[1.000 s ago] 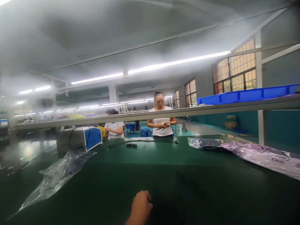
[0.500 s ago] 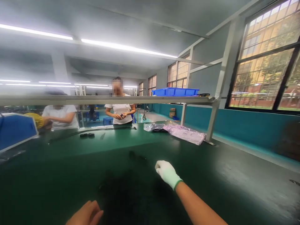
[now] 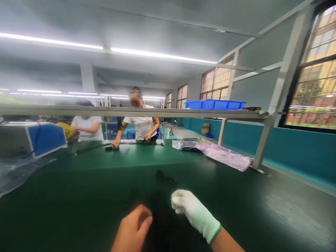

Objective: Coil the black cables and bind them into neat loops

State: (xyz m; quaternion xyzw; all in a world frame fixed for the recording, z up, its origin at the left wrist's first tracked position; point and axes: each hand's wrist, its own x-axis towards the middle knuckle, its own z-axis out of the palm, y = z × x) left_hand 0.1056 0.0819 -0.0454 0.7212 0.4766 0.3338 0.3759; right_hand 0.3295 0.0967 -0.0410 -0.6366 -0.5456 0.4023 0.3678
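Observation:
My right hand [image 3: 187, 206], in a white glove with a green cuff, is over the green tabletop [image 3: 86, 189] right of centre. Its fingers are curled together; whatever they pinch is too small or hidden to make out. Bare and slightly blurred, my left hand [image 3: 135, 225] is lower and to the left, with thumb and fingers bent toward each other; what it holds, if anything, cannot be made out. A dark, indistinct item [image 3: 165, 177] lies on the table just beyond my right hand.
A pink plastic-wrapped package [image 3: 227, 157] lies at the back right, under a shelf [image 3: 157, 112] bearing a blue tray [image 3: 215, 104]. Across the table, a person [image 3: 143, 122] touches small black parts [image 3: 111, 148]. Another person [image 3: 88, 126] is beside a blue-sided box [image 3: 47, 138].
The view has turned left. My left hand has come further into view, nearer my right hand. The person opposite has reached out to the black parts on the table.

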